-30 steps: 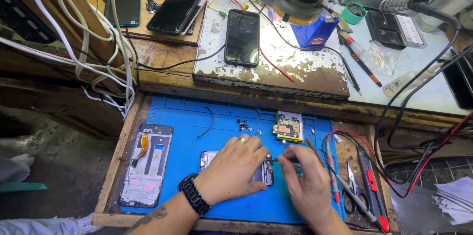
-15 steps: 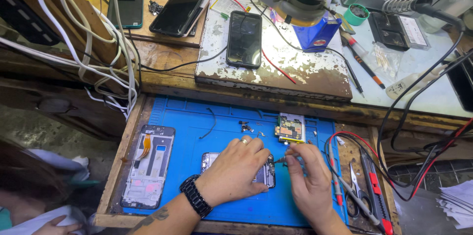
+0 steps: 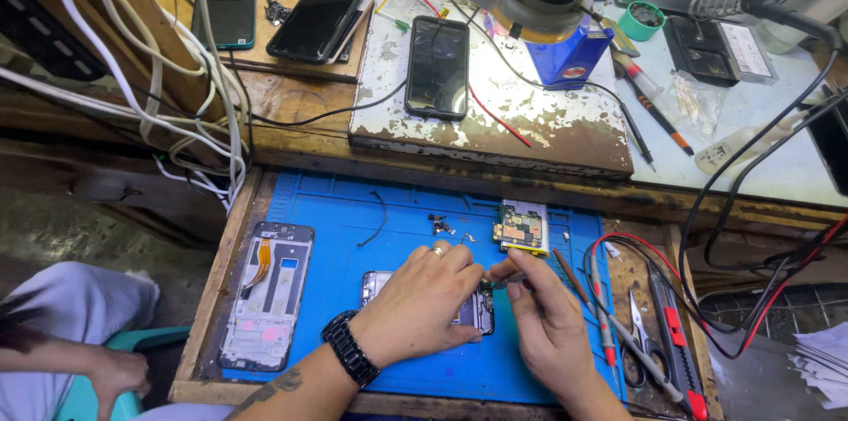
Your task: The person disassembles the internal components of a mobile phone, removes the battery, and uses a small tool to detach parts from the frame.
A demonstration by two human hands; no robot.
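The work mat (image 3: 353,209) is bright blue, set in a brown wooden tray (image 3: 231,235). The phone frame (image 3: 268,295) on it is silver-grey with an orange ribbon strip. The circuit board (image 3: 521,227) is green and gold. The left hand (image 3: 422,302) wears a black wristwatch (image 3: 350,348) and a silver ring (image 3: 435,251). The utility knife (image 3: 676,341) is red and black. The phone (image 3: 438,68) above is glossy black on a white slab (image 3: 530,121) stained rust-brown. The microscope base (image 3: 570,54) is blue. White cables (image 3: 190,59) hang at left; red and black leads (image 3: 751,297) run at right.
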